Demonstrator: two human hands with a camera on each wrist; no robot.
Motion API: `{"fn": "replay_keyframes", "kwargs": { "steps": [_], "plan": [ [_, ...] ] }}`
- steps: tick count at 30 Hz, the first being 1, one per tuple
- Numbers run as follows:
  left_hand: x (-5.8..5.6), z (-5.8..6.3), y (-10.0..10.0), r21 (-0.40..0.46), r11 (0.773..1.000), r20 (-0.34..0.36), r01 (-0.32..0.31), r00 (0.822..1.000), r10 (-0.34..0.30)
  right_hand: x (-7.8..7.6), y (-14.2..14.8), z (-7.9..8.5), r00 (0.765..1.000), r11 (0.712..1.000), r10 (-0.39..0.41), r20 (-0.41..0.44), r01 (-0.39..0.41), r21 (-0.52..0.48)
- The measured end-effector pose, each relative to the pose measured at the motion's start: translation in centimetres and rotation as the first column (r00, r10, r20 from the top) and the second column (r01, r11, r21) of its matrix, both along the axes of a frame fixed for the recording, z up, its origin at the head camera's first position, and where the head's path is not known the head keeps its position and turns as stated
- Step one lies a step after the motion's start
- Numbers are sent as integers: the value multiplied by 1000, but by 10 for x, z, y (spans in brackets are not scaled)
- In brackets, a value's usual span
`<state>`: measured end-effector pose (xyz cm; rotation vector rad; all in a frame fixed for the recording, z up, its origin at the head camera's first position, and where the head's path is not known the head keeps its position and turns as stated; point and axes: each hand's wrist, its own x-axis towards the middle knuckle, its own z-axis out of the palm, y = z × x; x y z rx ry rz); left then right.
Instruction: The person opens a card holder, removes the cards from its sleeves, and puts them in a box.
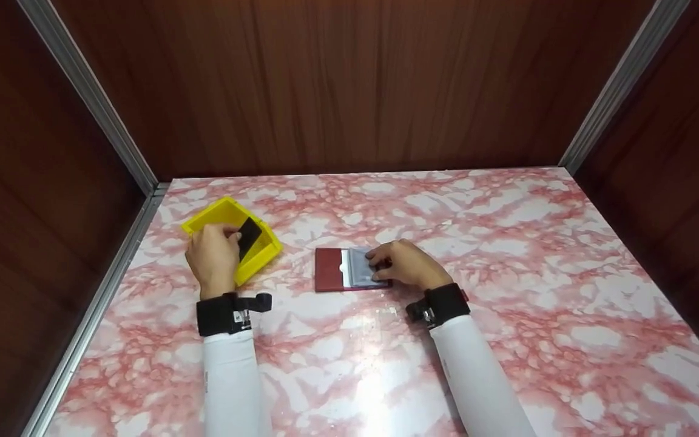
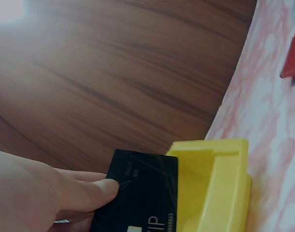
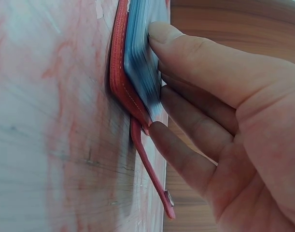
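Note:
My left hand (image 1: 213,255) pinches a black card (image 1: 249,237) between thumb and fingers, tilted over the yellow bin (image 1: 258,262). Pale printed letters show on the card's face (image 2: 147,193) in the left wrist view. To the right, a red card holder (image 1: 329,270) lies spread on the table, with a stack of clear plastic sleeves (image 1: 360,267) on its right part. My right hand (image 1: 410,264) holds the sleeves by their right side. In the right wrist view its thumb lies on the sleeves (image 3: 142,58), and another fingertip is at the cover's edge.
The table (image 1: 349,352) has a pink and white marbled top. Brown wood-look panels (image 1: 349,91) stand at the back and both sides, joined by metal rails (image 1: 91,97). A red strap with a snap (image 3: 152,179) sticks out from the card holder.

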<state>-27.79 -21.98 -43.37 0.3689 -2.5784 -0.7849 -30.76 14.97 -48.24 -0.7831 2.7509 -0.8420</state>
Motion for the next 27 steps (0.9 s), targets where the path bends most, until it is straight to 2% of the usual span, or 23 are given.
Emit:
{"fn": "replay_keyframes", "kwargs": {
  "steps": [3, 6, 12, 23, 27],
  "plan": [
    [-3, -4, 1, -62, 998, -9, -3, 1000, 3, -1, 1, 0, 1000, 1000, 5, -8, -5, -4],
    [-6, -7, 4, -106, 994, 6, 20, 1000, -19, -1, 1, 0, 1000, 1000, 6, -3, -6, -14],
    [-7, -10, 7, -126, 990, 35, 57, 998, -53, -1, 1, 0, 1000, 1000, 11, 3, -11, -19],
    [-4, -6, 9, -66, 990, 116, 122, 987, -114, -1, 1, 0, 1000, 1000, 17, -2, -17, -13],
    [-4, -4, 10, -57, 992, 98, 112, 989, -107, -2, 1, 0, 1000, 1000, 15, -1, -15, -9]
  ]
}}
